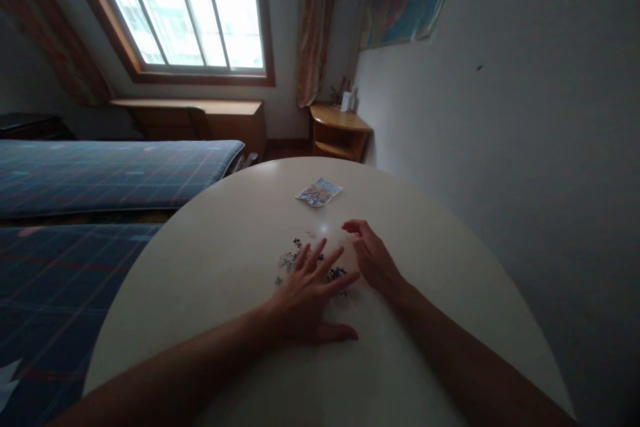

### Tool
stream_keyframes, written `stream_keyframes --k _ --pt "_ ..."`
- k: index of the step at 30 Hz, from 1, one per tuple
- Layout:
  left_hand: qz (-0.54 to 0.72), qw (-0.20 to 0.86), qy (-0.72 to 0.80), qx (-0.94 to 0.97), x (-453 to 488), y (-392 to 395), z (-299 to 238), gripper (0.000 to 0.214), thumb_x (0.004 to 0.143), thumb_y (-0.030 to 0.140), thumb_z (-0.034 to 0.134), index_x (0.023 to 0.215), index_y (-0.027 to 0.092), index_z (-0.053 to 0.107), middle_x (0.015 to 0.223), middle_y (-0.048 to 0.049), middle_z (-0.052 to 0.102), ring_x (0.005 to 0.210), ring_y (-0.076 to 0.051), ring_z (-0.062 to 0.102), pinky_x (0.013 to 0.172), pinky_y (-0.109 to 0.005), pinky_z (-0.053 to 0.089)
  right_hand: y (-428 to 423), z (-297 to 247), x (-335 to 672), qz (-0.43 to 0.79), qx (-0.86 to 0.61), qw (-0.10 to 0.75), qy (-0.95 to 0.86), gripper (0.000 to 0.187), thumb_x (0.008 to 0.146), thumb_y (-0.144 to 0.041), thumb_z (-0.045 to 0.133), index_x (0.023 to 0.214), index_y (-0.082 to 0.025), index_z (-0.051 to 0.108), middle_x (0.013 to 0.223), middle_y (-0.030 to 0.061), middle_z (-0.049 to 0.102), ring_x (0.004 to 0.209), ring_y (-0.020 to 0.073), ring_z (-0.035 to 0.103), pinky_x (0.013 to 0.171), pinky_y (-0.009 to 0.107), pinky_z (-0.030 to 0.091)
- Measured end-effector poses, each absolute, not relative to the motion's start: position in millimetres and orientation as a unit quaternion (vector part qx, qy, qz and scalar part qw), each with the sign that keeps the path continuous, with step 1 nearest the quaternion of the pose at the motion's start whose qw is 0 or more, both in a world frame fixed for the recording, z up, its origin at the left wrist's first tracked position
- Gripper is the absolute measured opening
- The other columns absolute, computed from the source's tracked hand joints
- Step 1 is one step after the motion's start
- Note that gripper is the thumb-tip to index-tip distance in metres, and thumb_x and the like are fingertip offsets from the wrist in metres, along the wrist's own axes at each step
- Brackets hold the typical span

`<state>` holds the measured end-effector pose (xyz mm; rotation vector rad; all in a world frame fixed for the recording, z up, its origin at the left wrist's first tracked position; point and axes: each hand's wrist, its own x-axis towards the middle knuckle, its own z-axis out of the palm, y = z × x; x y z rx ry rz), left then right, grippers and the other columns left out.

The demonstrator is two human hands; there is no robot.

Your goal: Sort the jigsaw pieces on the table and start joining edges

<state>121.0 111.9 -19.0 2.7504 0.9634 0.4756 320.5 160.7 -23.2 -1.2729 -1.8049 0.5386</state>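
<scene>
Small jigsaw puzzle pieces (289,257) lie loose in a pile on the round white table (225,233). Over the pile is my left hand (313,293), palm down with its fingers spread, so part of the pieces is hidden under it. Darker pieces (336,273) show between its fingers. Just right of the pile, my right hand (373,255) rests on its side with the fingers loosely curved and apart; I see nothing in it. Farther back on the table lies a small printed picture sheet or packet (320,192).
A wall (525,180) runs close along the table's right side. To the left are mattresses with blue plaid covers (115,170). Behind the table stand a wooden corner shelf (341,119) with small items on it and a low wooden desk (235,110) under the window (195,7).
</scene>
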Motion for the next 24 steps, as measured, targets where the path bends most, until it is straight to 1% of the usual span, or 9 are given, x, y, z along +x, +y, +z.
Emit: stream_keyframes --k 3,5,9,12,18,21,24 --pt "0.151 0.086 0.285 0.943 132.0 108.5 -17.6 0.057 0.088 0.064 0.055 0.14 0.042 0.049 0.163 -0.0022 0.018 0.15 -0.038 0.011 0.118 -0.066 0.012 166.4 -25.8 321.9 0.235 -0.516 0.447 -0.692 0.029 0.095 -0.033 0.033 0.11 -0.02 0.054 0.112 0.0081 0.063 0.105 0.0221 0.059 0.096 0.041 0.044" --pt "0.158 0.081 0.311 0.934 134.3 112.8 -20.0 0.043 0.095 0.056 0.049 0.136 0.045 0.053 0.161 -0.0002 0.025 0.15 -0.035 0.016 0.118 -0.065 0.014 167.7 -26.5 322.2 0.238 -0.519 0.45 -0.687 0.029 0.095 -0.033 0.034 0.109 -0.019 0.056 0.11 0.0077 0.064 0.104 0.022 0.059 0.095 0.04 0.044" --pt "0.17 0.061 0.393 0.902 131.1 131.2 -26.4 0.035 0.098 0.046 0.048 0.132 0.046 0.057 0.154 -0.0002 0.041 0.148 -0.031 0.025 0.119 -0.061 0.018 167.6 -25.5 322.7 0.233 -0.523 0.444 -0.689 0.03 0.095 -0.034 0.034 0.107 -0.019 0.057 0.107 0.0078 0.066 0.102 0.0217 0.061 0.093 0.039 0.045" --pt "0.174 0.044 0.45 0.875 124.9 149.4 -29.7 0.032 0.098 0.044 0.049 0.127 0.045 0.062 0.149 -0.0007 0.048 0.145 -0.029 0.032 0.118 -0.059 0.02 166.8 -23.9 323.4 0.225 -0.526 0.424 -0.702 0.033 0.096 -0.035 0.034 0.109 -0.018 0.059 0.11 0.0093 0.066 0.104 0.0218 0.061 0.095 0.039 0.045" --pt "0.188 0.015 0.524 0.83 109.7 192.1 -36.1 0.032 0.099 0.043 0.048 0.127 0.044 0.062 0.146 -0.0002 0.051 0.143 -0.028 0.037 0.119 -0.056 0.021 166.3 -22.9 325.3 0.178 -0.531 0.349 -0.752 0.04 0.097 -0.032 0.032 0.12 -0.014 0.06 0.12 0.0126 0.064 0.115 0.0216 0.057 0.105 0.039 0.041" --pt "0.195 0.01 0.561 0.805 99.3 209.0 -37.7 0.032 0.098 0.042 0.049 0.127 0.043 0.063 0.145 0.0 0.053 0.14 -0.026 0.04 0.119 -0.053 0.023 165.7 -24.7 325.5 0.148 -0.53 0.306 -0.777 0.045 0.098 -0.033 0.033 0.128 -0.012 0.057 0.133 0.0127 0.059 0.126 0.021 0.051 0.113 0.038 0.034" --pt "0.209 0.001 0.597 0.774 83.8 220.5 -38.3 0.031 0.099 0.039 0.047 0.124 0.04 0.066 0.142 -0.0016 0.056 0.135 -0.026 0.048 0.117 -0.053 0.025 163.5 -24.7 322.5 0.111 -0.548 0.238 -0.794 0.047 0.098 -0.034 0.035 0.135 -0.014 0.054 0.143 0.0109 0.053 0.134 0.021 0.043 0.116 0.039 0.029"
